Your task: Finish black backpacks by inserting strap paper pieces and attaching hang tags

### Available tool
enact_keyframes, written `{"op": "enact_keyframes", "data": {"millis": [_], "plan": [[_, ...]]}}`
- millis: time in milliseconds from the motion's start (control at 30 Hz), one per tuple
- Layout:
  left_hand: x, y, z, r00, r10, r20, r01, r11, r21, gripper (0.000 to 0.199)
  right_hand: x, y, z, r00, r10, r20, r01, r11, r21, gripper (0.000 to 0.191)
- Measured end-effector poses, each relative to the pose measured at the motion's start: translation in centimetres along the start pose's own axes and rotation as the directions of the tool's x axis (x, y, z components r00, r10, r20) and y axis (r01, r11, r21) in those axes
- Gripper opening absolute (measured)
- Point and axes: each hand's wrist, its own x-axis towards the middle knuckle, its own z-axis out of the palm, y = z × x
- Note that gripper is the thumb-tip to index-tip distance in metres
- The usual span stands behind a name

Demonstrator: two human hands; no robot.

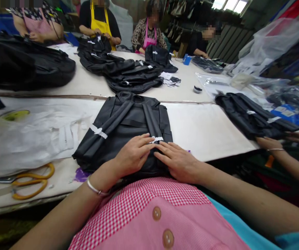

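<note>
A black backpack [128, 139] lies flat on the table in front of me, its two shoulder straps facing up. White paper bands wrap both straps; one white band [98, 131] is on the left strap. My left hand [133, 152] rests on the lower part of the right strap, fingers stretched out beside its white band [156, 139]. My right hand [177, 160] lies on the backpack's lower right, fingers extended and touching the same band. The fingertips of both hands nearly meet there. The backpack's lower edge is partly hidden behind my hands and apron.
Orange-handled scissors [32, 182] and clear plastic bags [34, 135] lie to the left. More black backpacks [136, 73] are piled across the table. A co-worker's hands [270, 144] touch another backpack [253, 114] at right. Several people work along the far side.
</note>
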Motion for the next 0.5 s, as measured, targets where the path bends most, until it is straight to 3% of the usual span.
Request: {"op": "enact_keyframes", "data": {"millis": [67,167,233,300,400,500], "plan": [[2.0,-0.2,1.0,0.999,0.012,0.049,-0.013,1.0,0.022,0.036,-0.1,-0.1,1.6,1.0,-0.021,-0.021,0.02,0.999,-0.034,0.06],[4.0,-0.5,2.1,0.98,-0.054,0.189,0.037,0.995,0.089,0.04,-0.6,0.0,4.0,0.983,-0.027,-0.182,0.022,0.999,-0.034,0.053],[4.3,-0.8,3.0,0.945,-0.101,0.31,0.07,0.991,0.112,0.043,-1.2,0.2,5.4,0.96,-0.008,-0.281,0.012,1.0,0.012,0.05],[4.0,-1.0,4.1,0.904,-0.137,0.405,0.099,0.989,0.114,0.046,-1.8,0.5,6.3,0.955,0.013,-0.296,0.011,0.997,0.078,0.047],[3.3,-1.1,4.9,0.864,-0.171,0.474,0.139,0.985,0.101,0.048,-1.9,1.1,5.7,0.985,0.016,-0.174,0.017,0.983,0.184,0.046],[3.4,-0.8,3.0,0.873,-0.184,0.453,0.151,0.983,0.108,0.049,-0.7,1.9,2.4,0.996,0.049,-0.074,-0.025,0.955,0.294,0.04]]}}
